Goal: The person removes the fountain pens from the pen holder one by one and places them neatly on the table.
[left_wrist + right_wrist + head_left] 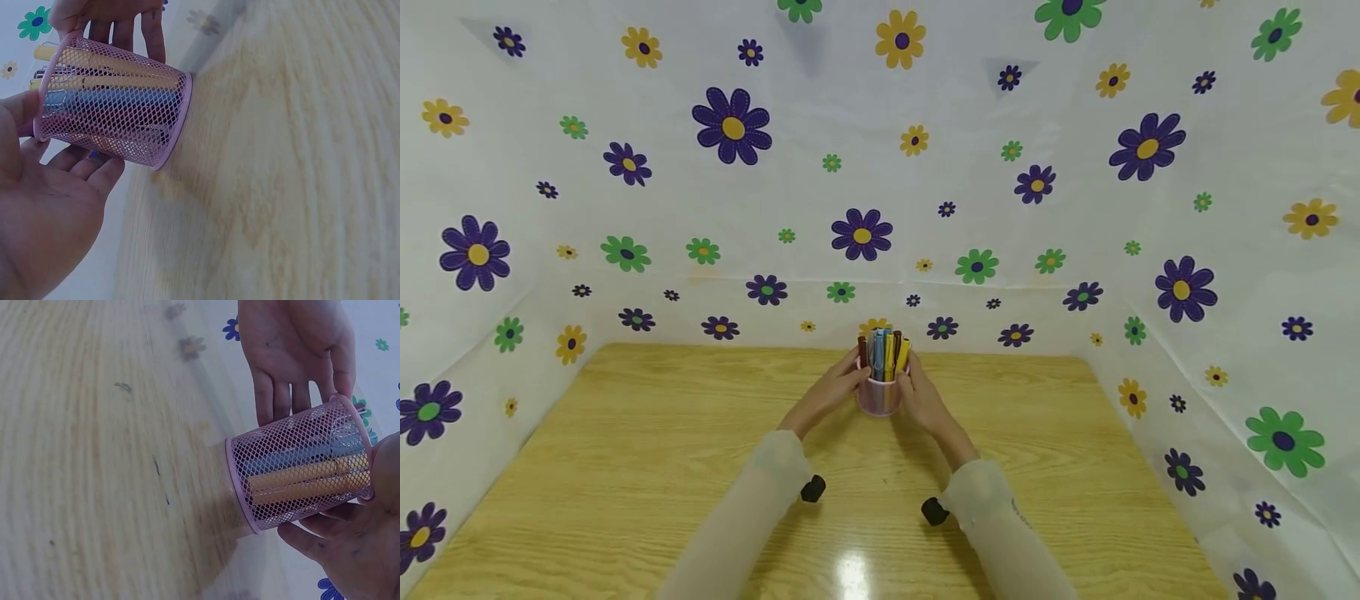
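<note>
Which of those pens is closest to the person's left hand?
The brown pen at the far left of the pink mesh cup, beside the left hand; the blue pens, yellow pens and other brown pen stand farther right.

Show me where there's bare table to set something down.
Bare table spreads left of the left hand and right of the right hand, out to the flowered sheet. A narrower bare patch lies between the sleeves. It's crowded at the pink mesh cup, held by both hands.

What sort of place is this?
Probably a makeshift tabletop booth, perhaps indoors: a wood-grain table is bordered by white flowered sheeting at the back and sides, with a pink mesh cup of pens on it.
</note>
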`<state>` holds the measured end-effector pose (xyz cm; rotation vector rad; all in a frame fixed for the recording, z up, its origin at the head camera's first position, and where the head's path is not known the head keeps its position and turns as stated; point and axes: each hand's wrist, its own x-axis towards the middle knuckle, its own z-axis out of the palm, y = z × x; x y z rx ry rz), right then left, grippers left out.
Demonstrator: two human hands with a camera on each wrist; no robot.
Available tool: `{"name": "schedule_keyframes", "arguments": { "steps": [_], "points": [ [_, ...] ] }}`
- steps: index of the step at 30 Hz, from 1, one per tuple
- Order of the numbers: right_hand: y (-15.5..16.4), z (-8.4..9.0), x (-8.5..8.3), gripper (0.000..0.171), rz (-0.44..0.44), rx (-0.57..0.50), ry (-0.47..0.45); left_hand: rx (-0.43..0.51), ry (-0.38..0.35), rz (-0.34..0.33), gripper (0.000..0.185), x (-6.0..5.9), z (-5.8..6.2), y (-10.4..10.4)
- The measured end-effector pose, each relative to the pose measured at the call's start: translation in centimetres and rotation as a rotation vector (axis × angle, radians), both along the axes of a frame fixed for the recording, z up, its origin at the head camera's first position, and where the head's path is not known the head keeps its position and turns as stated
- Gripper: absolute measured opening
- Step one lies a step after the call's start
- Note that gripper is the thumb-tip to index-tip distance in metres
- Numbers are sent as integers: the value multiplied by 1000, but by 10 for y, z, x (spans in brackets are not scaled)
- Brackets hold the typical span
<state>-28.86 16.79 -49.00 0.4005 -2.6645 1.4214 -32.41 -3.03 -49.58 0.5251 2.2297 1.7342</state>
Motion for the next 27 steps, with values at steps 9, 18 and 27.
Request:
{"name": "schedule_keyframes", "arguments": {
  "steps": [9,18,27],
  "points": [
    [-7,0,7,61,38,-8,-3,11,-30,-47,66,9,2,-16],
    [-13,-2,27,61,98,36,35,28,-98,-100,71,28,7,-33],
    [-24,-4,47,58,114,35,41,36,-142,-62,72,47,3,-45]
  ]
}}
